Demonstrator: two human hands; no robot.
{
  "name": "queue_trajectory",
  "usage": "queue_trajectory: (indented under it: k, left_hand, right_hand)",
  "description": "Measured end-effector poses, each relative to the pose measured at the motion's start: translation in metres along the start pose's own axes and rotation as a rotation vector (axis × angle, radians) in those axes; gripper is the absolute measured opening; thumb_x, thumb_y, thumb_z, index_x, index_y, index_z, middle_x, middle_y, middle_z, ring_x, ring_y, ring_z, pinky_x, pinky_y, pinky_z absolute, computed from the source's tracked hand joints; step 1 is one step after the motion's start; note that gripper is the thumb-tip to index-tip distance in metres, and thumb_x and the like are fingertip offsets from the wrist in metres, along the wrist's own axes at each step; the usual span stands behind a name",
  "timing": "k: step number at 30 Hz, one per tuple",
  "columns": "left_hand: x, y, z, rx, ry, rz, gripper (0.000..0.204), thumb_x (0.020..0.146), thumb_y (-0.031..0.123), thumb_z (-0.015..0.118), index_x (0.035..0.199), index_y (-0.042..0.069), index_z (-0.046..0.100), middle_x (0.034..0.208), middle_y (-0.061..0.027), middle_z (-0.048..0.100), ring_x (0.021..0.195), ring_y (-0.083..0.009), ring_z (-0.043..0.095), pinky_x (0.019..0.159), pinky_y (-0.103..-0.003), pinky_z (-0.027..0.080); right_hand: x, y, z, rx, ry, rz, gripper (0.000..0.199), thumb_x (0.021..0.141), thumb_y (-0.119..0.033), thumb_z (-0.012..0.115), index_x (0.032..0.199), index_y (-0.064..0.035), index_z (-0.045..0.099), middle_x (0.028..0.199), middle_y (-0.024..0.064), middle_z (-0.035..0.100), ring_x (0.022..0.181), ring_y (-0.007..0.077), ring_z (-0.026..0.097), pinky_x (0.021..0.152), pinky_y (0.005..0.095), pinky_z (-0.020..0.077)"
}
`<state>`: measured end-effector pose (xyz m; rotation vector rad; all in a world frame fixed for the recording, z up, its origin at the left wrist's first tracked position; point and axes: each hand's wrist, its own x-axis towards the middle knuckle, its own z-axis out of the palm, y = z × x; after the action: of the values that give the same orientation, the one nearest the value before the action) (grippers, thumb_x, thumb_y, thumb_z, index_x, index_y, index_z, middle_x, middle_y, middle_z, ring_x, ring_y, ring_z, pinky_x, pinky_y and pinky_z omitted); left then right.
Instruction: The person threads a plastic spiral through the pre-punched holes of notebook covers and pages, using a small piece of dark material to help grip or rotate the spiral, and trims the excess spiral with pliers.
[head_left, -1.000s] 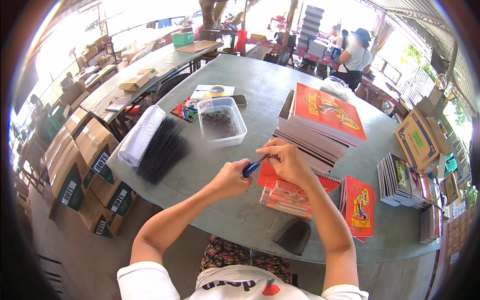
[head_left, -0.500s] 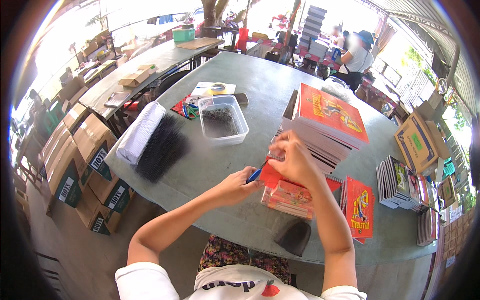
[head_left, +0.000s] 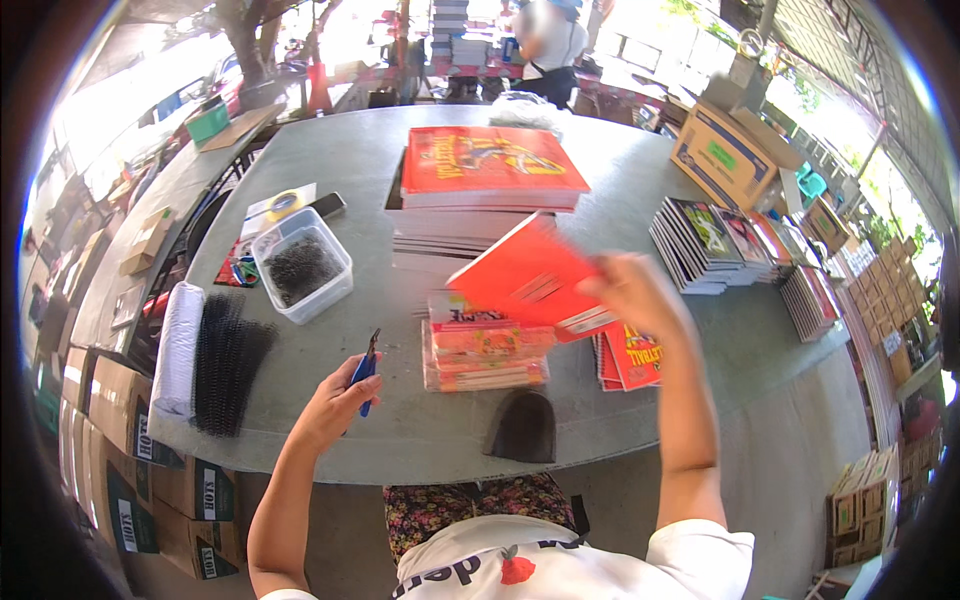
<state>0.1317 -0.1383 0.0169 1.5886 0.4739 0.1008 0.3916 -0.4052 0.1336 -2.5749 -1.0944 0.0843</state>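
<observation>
Blue-handled pliers (head_left: 364,378) are in my left hand (head_left: 333,405), their jaws pointing up and away over the table. My right hand (head_left: 632,290) grips a red notebook (head_left: 530,278) by its right end, raised and tilted; hand and notebook are smeared by motion. Beneath the notebook lie pink-and-orange packs (head_left: 485,347), partly covered by it. Beyond stands a tall stack of red-covered notebooks (head_left: 490,165). To the right of the packs, a small pile of red-and-yellow notebooks (head_left: 638,360) shows partly behind my right forearm.
Black spiral coils (head_left: 230,365) lie left beside a white wrapped roll (head_left: 178,350). A clear tub (head_left: 335,290) holds small black pieces. A dark rounded pad (head_left: 522,428) sits near the front edge. Book stacks (head_left: 695,245) and an open carton (head_left: 725,160) stand right. A person (head_left: 550,50) works beyond.
My right hand has lifted the red notebook and swung it right, away from the pliers. My left hand has drawn back with the pliers. The view has turned to the right.
</observation>
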Motion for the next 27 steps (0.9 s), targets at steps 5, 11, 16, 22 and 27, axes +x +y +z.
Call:
queue_trajectory:
  k: [5,11,16,22,27]
  left_hand:
    - [0.017,0.007,0.027,0.069,-0.049,0.041,0.045,0.089,0.03,0.058,0.123,0.002,0.049,0.083,0.0,0.051,0.078,-0.0081,0.049,0.07,-0.023,0.04]
    - [0.014,-0.004,0.026,0.214,0.024,0.078,0.046,0.086,0.03,0.06,0.122,0.002,0.051,0.082,-0.0007,0.051,0.076,-0.0097,0.047,0.07,-0.023,0.04]
    - [0.022,-0.009,0.026,0.201,0.123,-0.013,0.048,0.084,0.029,0.061,0.122,0.001,0.05,0.086,-0.0051,0.055,0.077,-0.0151,0.05,0.072,-0.026,0.042]
    - [0.009,-0.078,0.007,1.045,0.641,0.228,0.049,0.079,0.031,0.064,0.119,0.004,0.054,0.105,-0.0155,0.054,0.095,-0.0299,0.051,0.085,-0.04,0.04]
    - [0.003,-0.092,0.006,1.188,0.729,0.361,0.05,0.078,0.034,0.065,0.115,0.0,0.055,0.107,-0.0146,0.052,0.106,-0.0312,0.044,0.094,-0.045,0.029]
  right_hand:
    - [-0.054,0.092,-0.055,0.627,0.514,-0.11,0.021,0.082,-0.014,0.064,0.092,0.0033,0.059,0.078,0.0104,0.057,0.071,0.0233,0.056,0.069,0.0308,0.0438]
    - [-0.072,0.12,-0.02,-0.022,0.762,0.172,0.028,0.08,-0.003,0.059,0.107,0.0037,0.058,0.089,0.0125,0.052,0.077,0.025,0.053,0.072,0.0342,0.045]
    - [-0.038,0.143,0.082,0.088,0.266,0.147,0.041,0.088,-0.031,0.055,0.105,0.0051,0.061,0.103,0.0248,0.062,0.097,0.0367,0.06,0.083,0.0426,0.0478]
    - [0.003,0.12,0.076,-0.067,0.103,0.358,0.032,0.087,-0.031,0.058,0.095,-0.0002,0.063,0.087,0.0206,0.065,0.086,0.035,0.063,0.073,0.0427,0.0482]
    - [0.055,-0.002,0.029,0.058,0.992,-0.548,0.015,0.082,-0.012,0.061,0.096,-0.0077,0.062,0.081,0.0095,0.06,0.074,0.0274,0.058,0.069,0.0385,0.0468]
